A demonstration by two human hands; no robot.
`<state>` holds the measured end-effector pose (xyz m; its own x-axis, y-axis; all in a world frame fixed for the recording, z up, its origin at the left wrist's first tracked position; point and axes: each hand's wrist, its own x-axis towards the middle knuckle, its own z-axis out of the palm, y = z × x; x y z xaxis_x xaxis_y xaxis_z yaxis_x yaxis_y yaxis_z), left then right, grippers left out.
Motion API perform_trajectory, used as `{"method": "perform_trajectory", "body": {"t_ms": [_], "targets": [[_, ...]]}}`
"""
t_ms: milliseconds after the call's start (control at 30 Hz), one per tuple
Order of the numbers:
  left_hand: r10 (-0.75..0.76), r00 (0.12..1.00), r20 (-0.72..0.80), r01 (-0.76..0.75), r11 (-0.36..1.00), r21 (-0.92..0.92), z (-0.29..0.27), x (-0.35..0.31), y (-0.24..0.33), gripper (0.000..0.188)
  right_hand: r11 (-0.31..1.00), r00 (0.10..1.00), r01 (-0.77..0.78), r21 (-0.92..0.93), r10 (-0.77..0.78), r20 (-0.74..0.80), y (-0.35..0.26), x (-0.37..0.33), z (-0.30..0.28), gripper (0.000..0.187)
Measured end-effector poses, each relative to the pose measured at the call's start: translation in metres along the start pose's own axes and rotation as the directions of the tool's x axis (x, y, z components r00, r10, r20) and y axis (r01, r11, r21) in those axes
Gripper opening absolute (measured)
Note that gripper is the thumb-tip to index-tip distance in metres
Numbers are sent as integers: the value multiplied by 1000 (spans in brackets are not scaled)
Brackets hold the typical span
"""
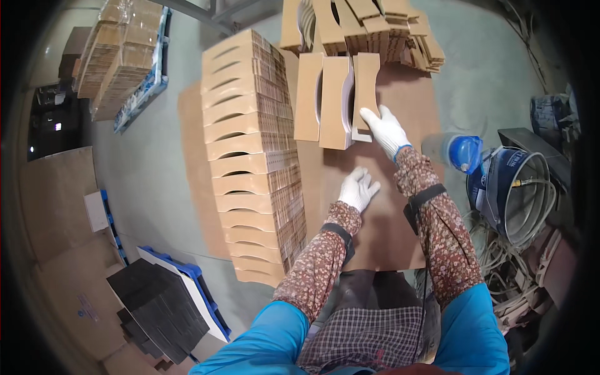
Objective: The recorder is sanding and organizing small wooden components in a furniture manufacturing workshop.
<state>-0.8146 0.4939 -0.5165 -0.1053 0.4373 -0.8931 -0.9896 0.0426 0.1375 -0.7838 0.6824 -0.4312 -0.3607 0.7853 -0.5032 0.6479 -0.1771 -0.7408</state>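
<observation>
- Seen from above, a person in white gloves and floral sleeve covers works at a brown surface [400,234].
- The right hand [386,130] is at the near end of a cardboard piece [366,78] with a curved side. Its thumb and fingers are partly apart and touch the piece; I cannot tell whether they grip it.
- The left hand [357,189] is nearer the body, over the surface, its fingers loosely spread and holding nothing visible.
- That piece is the rightmost of three at the middle of the far part of the surface; two similar pieces [335,103] lie just left of it.
- Beyond them is a pile of more cut cardboard [375,31].
- To the left runs a long row of stacked cardboard [250,165] with curved notches.
- To the right are a blue-lidded container [465,155] and a dark blue drum [494,190] bearing pale markings.
- At far left, a large cardboard sheet [59,281] carries small blue print, too small to read.
</observation>
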Motion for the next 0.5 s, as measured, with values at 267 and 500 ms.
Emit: {"method": "perform_trajectory", "body": {"t_ms": [267,500], "targets": [[171,938,301,-74,948,-309,17,45,16,28,865,961,-123,486,-17,275,7,14,11,67],[212,934,288,-36,856,-516,42,74,2,40,842,972,-39,538,-93,215,14,19,16,67]]}}
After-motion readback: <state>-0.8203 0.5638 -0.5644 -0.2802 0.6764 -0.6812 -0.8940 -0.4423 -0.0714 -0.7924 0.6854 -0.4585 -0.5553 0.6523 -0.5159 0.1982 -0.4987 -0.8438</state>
